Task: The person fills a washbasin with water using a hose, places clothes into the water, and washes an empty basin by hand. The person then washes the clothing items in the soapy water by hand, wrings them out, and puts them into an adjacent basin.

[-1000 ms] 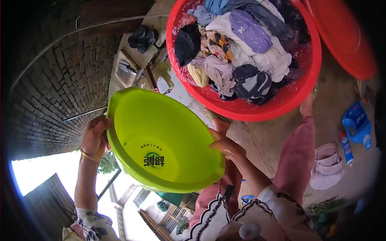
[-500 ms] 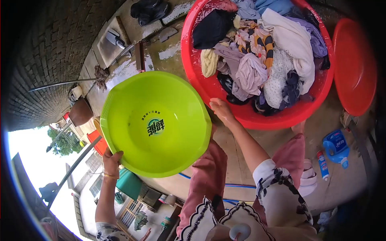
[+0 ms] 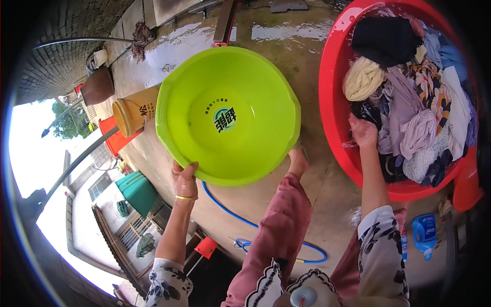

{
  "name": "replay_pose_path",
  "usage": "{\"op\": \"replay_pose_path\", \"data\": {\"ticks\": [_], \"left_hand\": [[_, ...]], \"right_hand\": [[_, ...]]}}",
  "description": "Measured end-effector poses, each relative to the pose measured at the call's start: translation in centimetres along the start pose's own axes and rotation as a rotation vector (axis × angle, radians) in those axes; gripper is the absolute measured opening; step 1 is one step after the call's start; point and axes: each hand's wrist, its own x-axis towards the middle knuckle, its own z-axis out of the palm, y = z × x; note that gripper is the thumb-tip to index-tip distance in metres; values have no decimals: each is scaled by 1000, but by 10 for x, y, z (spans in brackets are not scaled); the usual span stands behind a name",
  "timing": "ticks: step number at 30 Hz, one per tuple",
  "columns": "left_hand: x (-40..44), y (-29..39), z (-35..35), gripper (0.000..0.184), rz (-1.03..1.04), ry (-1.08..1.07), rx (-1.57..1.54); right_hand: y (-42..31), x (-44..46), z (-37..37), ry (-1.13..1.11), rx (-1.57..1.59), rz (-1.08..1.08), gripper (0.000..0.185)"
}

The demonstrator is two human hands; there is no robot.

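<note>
Hose (image 3: 223,207) runs partly behind green basin (image 3: 255,138), bucket (image 3: 134,113) nearby.

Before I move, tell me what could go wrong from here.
The green basin hangs from the left hand's one-sided grip on its rim, so it might tip or slip. The floor shines wet, a likely slipping hazard. The blue hose loops beside the leg and could catch a foot.
</note>
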Motion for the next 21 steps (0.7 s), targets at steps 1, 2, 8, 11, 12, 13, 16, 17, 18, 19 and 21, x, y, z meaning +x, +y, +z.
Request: {"op": "replay_pose_path", "data": {"ticks": [1,2,8,11,12,13,16,17,18,19,21], "left_hand": [[6,-7,0,28,-8,2,-25],[9,-13,1,26,-22,9,-31],[10,-33,11,20,-48,22,-52],[-1,-1,32,17,-102,-42,-108],[-4,3,35,17,-107,-49,-110],[-6,7,37,18,-135,-88,-87],[-14,30,47,21,-106,-209,-87],[-21,41,52,24,-63,-280,-108],[-33,58,62,30,-45,-332,-104],[-43,69,70,30,-45,-346,-108],[-62,82,75,33,115,-372,118]], "right_hand": [[7,-36,57,-265,121,34,32],[19,-65,105,-263,58,123,31],[162,-202,266,-945,-1286,-237,33],[177,-228,278,-913,-1606,-507,34],[176,-230,276,-854,-1754,-483,35],[172,-231,273,-844,-1759,-483,35],[156,-227,272,-777,-1770,-369,33],[148,-228,273,-745,-1679,-350,32],[139,-229,275,-714,-1588,-336,32],[131,-227,276,-701,-1592,-344,32],[119,-223,279,-586,-987,-449,35]]}}
